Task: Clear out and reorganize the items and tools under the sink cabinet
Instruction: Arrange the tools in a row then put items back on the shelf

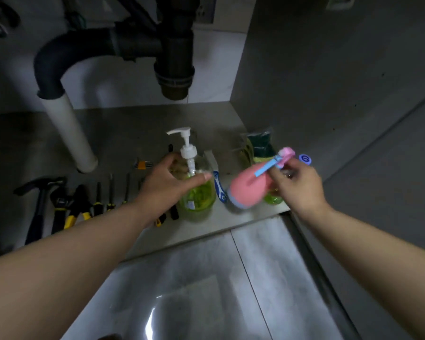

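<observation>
We are gripping the pump bottle [196,192] with the left hand [172,182]; the right hand [295,185] is pinching the tilted pink bottle [245,190], which we should stand upright beside it.

Both forearms are bare to the frame's edge, no sleeves visible.

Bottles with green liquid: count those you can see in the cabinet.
2. A pump bottle under the left hand; another bottle behind the right hand. More may be hidden.

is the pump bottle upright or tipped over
Upright: the pump bottle stands on the cabinet floor, white pump head on top, the left hand gripping its neck.
</observation>
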Motion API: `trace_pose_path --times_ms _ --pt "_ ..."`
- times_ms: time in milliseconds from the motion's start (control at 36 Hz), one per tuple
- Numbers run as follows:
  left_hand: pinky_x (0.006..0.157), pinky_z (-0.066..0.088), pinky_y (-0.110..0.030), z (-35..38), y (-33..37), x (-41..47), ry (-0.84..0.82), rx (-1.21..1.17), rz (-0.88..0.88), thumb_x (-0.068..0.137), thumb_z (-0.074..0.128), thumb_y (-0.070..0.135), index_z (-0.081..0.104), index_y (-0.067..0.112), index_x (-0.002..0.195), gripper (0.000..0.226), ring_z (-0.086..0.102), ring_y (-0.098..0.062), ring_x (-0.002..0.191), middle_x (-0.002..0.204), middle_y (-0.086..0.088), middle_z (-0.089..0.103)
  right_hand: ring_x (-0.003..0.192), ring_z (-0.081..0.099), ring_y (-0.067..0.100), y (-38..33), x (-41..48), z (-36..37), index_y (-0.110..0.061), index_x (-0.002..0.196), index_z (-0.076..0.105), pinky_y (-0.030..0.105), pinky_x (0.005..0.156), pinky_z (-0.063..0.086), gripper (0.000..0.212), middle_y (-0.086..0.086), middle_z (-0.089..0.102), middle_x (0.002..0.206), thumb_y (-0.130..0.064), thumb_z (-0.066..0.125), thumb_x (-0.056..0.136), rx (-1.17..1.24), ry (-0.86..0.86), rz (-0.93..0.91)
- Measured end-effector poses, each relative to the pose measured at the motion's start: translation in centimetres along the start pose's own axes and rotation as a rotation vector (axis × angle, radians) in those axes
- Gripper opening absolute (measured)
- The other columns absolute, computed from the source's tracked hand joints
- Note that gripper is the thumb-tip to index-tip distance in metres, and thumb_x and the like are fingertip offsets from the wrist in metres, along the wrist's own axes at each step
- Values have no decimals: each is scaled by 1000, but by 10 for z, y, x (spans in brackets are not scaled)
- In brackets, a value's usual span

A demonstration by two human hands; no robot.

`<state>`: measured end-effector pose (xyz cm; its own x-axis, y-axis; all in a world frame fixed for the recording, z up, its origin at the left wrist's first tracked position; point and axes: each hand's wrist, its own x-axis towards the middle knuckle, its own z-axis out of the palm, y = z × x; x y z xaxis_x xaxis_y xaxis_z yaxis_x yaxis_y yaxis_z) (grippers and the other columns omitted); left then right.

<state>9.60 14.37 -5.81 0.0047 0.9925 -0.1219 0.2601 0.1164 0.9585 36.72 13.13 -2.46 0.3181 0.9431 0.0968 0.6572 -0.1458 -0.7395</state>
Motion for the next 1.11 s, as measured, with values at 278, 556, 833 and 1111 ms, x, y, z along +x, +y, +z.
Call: trace_pose_path --times_ms 278,556,833,1111 --pt "75 44 -16 -24 -24 -2 85 -64 -47 66 88 53 65 42 108 49 60 21 87 96 35 68 107 67 32 -26 110 78 -16 110 73 25 79 46 23 12 74 107 -25 62 92 -232 -41 -106" --pt "88 56 -31 -29 -33 -3 59 -74 -28 53 85 66 65 45 110 64 67 1 102 106 21 73 113 64 35 -6 126 100 -13 116 71 35 95 50 25 17 70 117 -12 58 95 -252 -137 -118" --pt "98 54 -40 -12 -22 -10 11 -65 -71 61 88 53 65 39 115 60 66 -7 108 111 15 72 122 60 32 -2 111 91 -13 141 51 26 96 44 52 12 62 134 -14 64 91 -263 -182 86" --pt "79 53 -17 36 2 -10 -23 -25 -63 69 91 37 64 28 115 53 69 -4 92 101 12 72 97 62 3 -24 -32 65 -26 138 43 10 74 53 77 -7 59 114 -13 83 74 189 -672 71"
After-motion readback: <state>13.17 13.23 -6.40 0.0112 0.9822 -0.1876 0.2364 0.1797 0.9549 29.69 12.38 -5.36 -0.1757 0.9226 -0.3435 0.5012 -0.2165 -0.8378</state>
